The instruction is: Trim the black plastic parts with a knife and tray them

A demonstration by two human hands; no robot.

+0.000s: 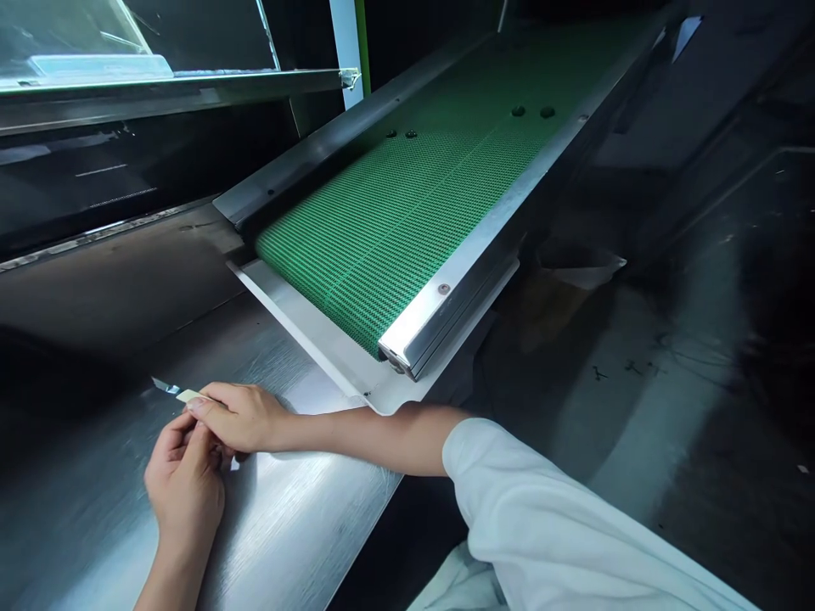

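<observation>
My right hand (245, 417) lies on the steel table (299, 518), fingers pinched on a small pale strip (189, 395) whose tip points left. Just left of that tip a small shiny sliver (165, 387) lies on the steel. My left hand (184, 484) is right below the right one, fingers curled up against it and touching the same small piece. My right arm reaches across in a white sleeve (541, 526).
A green mesh conveyor belt (407, 204) in a steel frame slopes down toward the table, ending above a white lip (306, 327). A few dark round bits (531, 111) sit high on the belt. A clear guard (82, 51) stands at the upper left. Dark floor (668, 382) lies to the right.
</observation>
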